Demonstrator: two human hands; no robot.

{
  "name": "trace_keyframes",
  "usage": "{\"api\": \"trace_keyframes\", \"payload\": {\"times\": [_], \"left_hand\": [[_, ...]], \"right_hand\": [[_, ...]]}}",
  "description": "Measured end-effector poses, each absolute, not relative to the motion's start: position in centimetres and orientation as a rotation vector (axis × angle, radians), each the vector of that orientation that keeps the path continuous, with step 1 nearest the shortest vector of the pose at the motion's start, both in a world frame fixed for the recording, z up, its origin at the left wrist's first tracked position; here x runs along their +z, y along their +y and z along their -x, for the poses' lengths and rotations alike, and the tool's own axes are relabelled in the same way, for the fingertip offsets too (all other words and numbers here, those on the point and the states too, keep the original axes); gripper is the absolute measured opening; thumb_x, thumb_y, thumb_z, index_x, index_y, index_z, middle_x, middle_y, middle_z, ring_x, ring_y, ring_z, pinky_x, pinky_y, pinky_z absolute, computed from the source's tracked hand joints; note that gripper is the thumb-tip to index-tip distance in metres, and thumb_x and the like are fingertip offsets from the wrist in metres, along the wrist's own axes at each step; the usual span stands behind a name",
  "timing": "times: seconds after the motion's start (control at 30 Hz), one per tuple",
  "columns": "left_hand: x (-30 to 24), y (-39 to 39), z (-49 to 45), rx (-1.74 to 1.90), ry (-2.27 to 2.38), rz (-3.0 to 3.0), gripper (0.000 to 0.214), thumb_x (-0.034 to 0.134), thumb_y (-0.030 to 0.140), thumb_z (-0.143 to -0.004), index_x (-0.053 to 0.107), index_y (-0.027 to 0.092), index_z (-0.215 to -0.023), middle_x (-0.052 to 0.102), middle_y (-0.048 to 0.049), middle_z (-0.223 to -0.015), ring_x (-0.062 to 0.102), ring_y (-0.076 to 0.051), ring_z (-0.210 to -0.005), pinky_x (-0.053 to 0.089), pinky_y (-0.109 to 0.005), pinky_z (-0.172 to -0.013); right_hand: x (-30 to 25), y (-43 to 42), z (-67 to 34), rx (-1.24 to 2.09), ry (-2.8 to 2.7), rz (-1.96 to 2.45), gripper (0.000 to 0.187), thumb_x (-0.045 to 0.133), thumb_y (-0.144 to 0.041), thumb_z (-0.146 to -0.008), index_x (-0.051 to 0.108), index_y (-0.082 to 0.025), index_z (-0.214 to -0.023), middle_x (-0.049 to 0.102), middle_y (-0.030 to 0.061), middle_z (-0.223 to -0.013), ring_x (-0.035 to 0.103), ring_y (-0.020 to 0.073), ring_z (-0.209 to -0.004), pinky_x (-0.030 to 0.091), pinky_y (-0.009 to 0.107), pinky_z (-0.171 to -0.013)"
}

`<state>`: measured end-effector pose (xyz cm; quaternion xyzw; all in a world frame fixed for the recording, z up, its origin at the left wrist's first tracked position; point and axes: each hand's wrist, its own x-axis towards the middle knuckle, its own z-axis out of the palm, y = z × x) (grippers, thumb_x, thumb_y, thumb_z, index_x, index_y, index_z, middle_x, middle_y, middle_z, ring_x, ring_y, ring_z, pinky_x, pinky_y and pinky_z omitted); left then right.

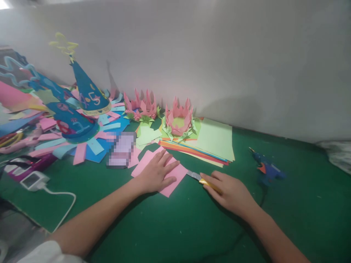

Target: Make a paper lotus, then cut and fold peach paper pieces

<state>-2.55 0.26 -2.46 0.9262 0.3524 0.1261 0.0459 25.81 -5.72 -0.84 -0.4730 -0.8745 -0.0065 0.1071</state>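
Pink paper (173, 187) lies on the green table, with my left hand (157, 171) resting flat on it, fingers spread. To its right, my right hand (226, 188) is wrapped round the yellow handle of a utility knife (196, 176). The knife's blade points left, and its tip is at the right corner of the pink paper. Whether the blade touches the paper or lies under its edge, I cannot tell. Just beyond my left hand are a blurred-out phone (121, 149) and pale green paper pieces (148, 136).
Two pink and green paper crowns (179, 118) stand at the back beside stacked coloured sheets (216, 140). Decorated blue cone hats (89, 87) and paper strips crowd the left. A blue glue gun (267, 168) lies right. A white charger (34, 180) with a cable sits near left.
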Motion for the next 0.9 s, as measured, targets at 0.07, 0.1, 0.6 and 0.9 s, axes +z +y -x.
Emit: {"api": "trace_keyframes", "payload": {"times": [0.07,0.1,0.6,0.9], "left_hand": [[-2.5,0.2,2.6,0.37,1.085,-2.821,0.052,0.044,0.051,-0.088,0.045,0.025,-0.134,0.043,-0.0121,-0.132,0.028,-0.036,-0.131,0.028,-0.057,-0.105],[-2.6,0.2,2.5,0.362,1.089,-2.817,0.052,0.043,0.051,-0.088,0.045,0.026,-0.134,0.042,-0.0121,-0.133,0.027,-0.036,-0.131,0.028,-0.057,-0.105],[-2.6,0.2,2.5,0.288,1.119,-2.781,0.063,0.039,0.056,-0.088,0.037,0.019,-0.139,0.041,-0.0138,-0.138,0.022,-0.036,-0.136,0.024,-0.055,-0.108],[-2.6,0.1,2.4,0.313,1.139,-2.757,0.062,0.043,0.055,-0.087,0.039,0.019,-0.138,0.034,-0.0177,-0.142,0.023,-0.036,-0.135,0.025,-0.056,-0.107]], "right_hand": [[-0.8,-5.6,-26.0,-0.031,-2.565,1.394,0.034,0.041,-0.033,-0.093,0.062,-0.02,-0.116,0.059,0.0039,-0.075,0.056,0.0127,-0.061,0.038,0.022,-0.051],[-0.8,-5.6,-26.0,-0.038,-2.563,1.392,0.034,0.041,-0.034,-0.093,0.062,-0.02,-0.116,0.059,0.004,-0.075,0.056,0.0127,-0.061,0.038,0.022,-0.051],[-0.8,-4.5,-24.4,-0.072,-2.593,1.355,0.037,0.036,-0.034,-0.095,0.062,-0.017,-0.117,0.06,0.0057,-0.076,0.057,0.0148,-0.065,0.04,0.024,-0.054],[-0.9,-4.3,-24.9,0.008,-2.622,1.382,0.036,0.037,-0.032,-0.095,0.06,-0.018,-0.119,0.059,0.0052,-0.078,0.057,0.0142,-0.065,0.04,0.024,-0.057]]}}
